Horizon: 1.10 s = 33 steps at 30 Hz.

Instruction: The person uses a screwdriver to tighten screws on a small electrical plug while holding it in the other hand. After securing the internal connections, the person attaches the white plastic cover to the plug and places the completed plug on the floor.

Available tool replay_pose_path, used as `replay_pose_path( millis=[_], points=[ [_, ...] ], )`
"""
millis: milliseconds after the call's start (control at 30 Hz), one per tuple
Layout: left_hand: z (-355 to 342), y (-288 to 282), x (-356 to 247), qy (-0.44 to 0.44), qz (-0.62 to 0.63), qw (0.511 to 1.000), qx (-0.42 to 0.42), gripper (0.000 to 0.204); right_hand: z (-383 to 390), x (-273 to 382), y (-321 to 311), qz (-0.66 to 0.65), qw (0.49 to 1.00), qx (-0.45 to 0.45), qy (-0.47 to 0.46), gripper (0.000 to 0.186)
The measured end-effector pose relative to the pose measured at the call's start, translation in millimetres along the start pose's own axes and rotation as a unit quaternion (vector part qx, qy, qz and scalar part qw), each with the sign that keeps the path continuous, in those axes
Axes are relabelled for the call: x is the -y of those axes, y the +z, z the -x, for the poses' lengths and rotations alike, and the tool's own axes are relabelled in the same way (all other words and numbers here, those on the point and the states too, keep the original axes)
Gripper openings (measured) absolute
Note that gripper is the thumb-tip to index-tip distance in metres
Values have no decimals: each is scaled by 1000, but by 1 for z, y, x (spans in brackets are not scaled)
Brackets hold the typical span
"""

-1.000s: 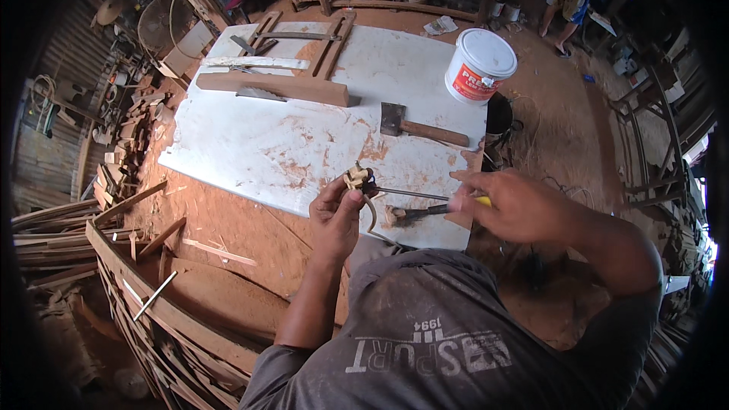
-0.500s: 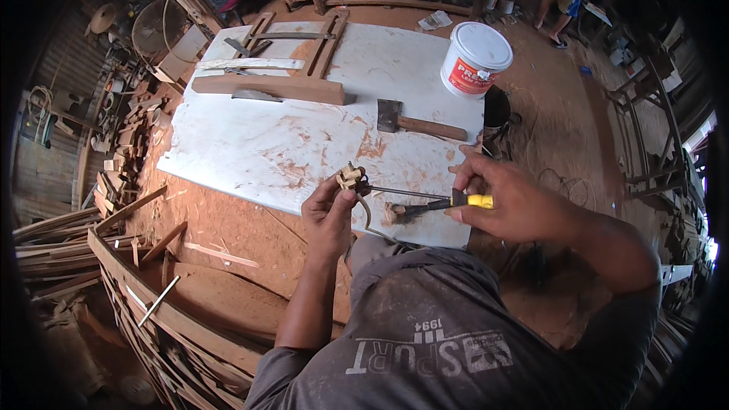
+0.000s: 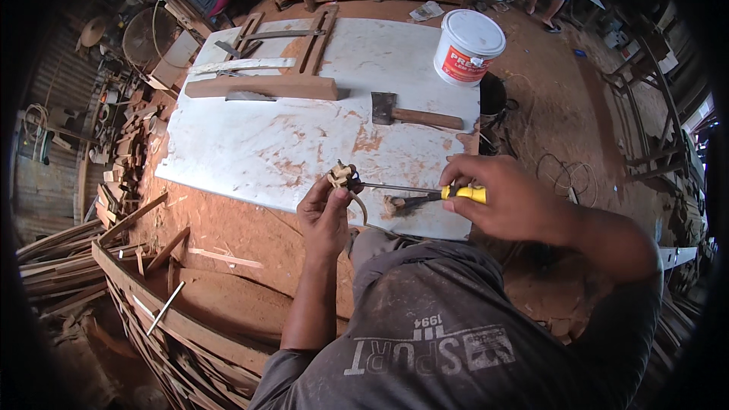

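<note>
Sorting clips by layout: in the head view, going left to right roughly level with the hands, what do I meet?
Wood strips → left hand → brass-coloured piece → screwdriver → right hand.

The right hand (image 3: 520, 201) has shifted around the yellow screwdriver handle (image 3: 472, 194)

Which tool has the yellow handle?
The screwdriver in the right hand. The hatchet on the white table has a brown wooden handle, and the pale-ended tool near the screwdriver's shaft has a dark one.
</note>
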<state>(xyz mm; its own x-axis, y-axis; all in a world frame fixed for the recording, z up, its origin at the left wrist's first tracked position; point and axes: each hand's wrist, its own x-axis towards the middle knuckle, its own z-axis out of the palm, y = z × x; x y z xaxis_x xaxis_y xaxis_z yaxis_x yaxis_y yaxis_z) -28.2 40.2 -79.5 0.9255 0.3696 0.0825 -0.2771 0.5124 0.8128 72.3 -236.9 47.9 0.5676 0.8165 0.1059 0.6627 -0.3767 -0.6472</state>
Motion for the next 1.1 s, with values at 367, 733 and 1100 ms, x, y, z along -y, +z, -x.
replay_pose_path(
  millis=[367,733,1100],
  points=[
    [7,-4,1,-40,-16,999,5,33,-14,14,-14,-418,792,200,397,29],
    [7,-9,7,-64,15,998,-8,31,9,25,10,-179,966,85,168,29],
    [15,-5,10,-83,-3,997,-1,26,26,34,11,174,982,58,-35,31]
  ],
)
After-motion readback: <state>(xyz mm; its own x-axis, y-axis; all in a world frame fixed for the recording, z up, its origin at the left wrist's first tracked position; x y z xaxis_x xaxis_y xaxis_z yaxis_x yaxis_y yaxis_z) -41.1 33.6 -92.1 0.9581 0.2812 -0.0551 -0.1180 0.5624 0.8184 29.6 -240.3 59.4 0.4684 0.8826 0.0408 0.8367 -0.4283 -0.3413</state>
